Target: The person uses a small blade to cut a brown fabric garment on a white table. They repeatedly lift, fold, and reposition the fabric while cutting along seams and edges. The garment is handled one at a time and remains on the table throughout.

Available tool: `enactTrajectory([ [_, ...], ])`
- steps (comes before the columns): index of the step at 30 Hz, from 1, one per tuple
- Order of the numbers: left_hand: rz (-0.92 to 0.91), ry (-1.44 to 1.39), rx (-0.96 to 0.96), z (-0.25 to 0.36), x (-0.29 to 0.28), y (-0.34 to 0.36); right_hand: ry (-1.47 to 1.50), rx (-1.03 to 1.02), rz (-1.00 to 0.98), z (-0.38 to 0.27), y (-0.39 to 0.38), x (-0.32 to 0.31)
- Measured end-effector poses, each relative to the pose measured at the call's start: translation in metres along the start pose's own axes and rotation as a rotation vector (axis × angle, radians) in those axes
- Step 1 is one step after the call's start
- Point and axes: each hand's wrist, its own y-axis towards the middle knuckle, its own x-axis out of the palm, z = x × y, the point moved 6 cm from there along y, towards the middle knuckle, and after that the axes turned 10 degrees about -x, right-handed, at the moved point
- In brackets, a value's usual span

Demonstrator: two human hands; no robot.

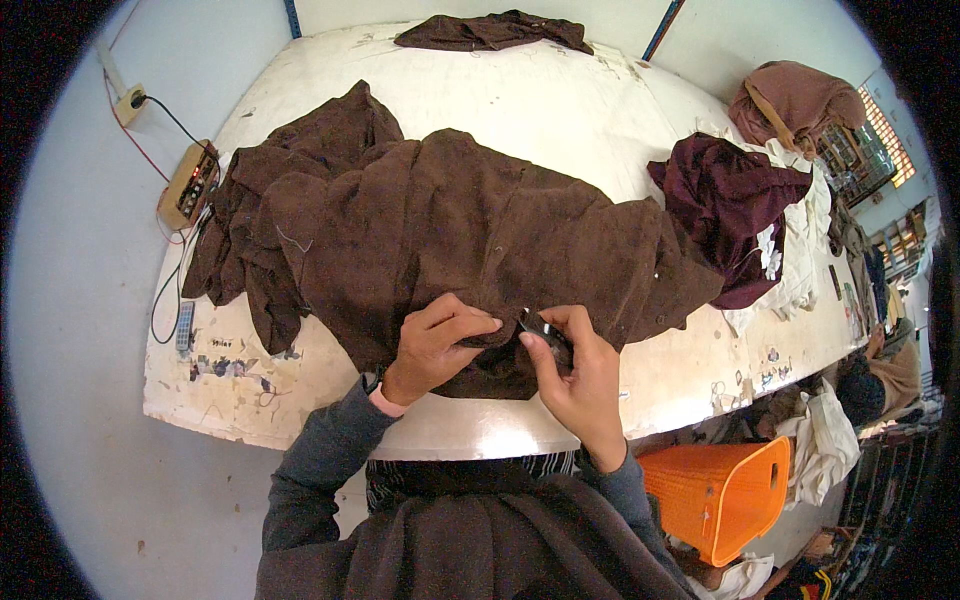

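ok so the left grip (432, 345) pinches a fold of the crumpled dark brown cloth (440, 230) on the worn white tabletop (500, 428), and the right grip (583, 375) is closed round a small shiny black tool (552, 340), its long axis slanting up-left toward that fold

Near the counter's (560, 100) front edge, the left hand (437, 342) pinches a brown garment (400, 230); the right hand (582, 375) holds a small black tool (546, 335) close by. A maroon cloth (722, 200) lies toward the right edge, a dark cloth (490, 33) along the back edge, a remote control (184, 326) near the front left corner.
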Motion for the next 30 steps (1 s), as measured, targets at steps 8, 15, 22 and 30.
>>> enactTrajectory([
  [8,0.012,0.025,-0.005,-0.002,0.001,-0.001,-0.138,-0.091,0.049,-0.003,0.003,-0.004],
  [15,-0.032,0.028,0.07,-0.001,0.002,-0.001,-0.245,-0.188,0.065,-0.013,0.005,-0.007],
  [22,-0.035,0.083,0.1,-0.001,0.002,-0.001,-0.281,-0.132,-0.021,-0.008,0.003,-0.005],
  [30,-0.066,0.148,0.125,0.001,0.002,-0.001,-0.294,-0.161,-0.014,-0.01,0.001,-0.005],
])
